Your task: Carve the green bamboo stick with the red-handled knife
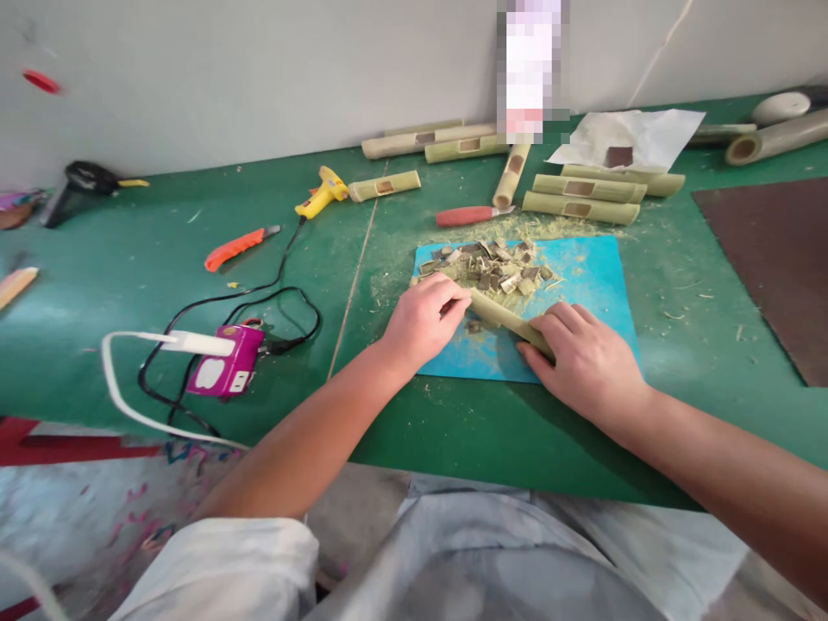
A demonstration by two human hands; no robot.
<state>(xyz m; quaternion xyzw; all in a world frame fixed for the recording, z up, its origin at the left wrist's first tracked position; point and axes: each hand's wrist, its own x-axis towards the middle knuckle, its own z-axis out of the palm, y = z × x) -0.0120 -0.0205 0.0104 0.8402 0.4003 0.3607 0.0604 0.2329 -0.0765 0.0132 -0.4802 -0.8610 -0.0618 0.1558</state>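
A short bamboo tube (503, 316) lies slantwise between my hands, above a blue sheet (582, 267). Its near right end is wrapped by my right hand (586, 354). At the far left end, my left hand (427, 315) has its fingers closed on the tube; whether they also hold something small cannot be made out. Just behind the tube, a heap of bamboo chips and dust (495, 263) covers part of the sheet. A red-handled knife (469, 216) rests beyond the heap, its blade pointing right.
Notched bamboo tubes (579, 209) lie along the back, some beneath white paper (637, 138). Leftward are a yellow glue gun (322, 194), an orange utility knife (236, 248) and a purple power adapter (226, 362) with looping cords. A dark brown board (769, 250) is at right on the green table (414, 423).
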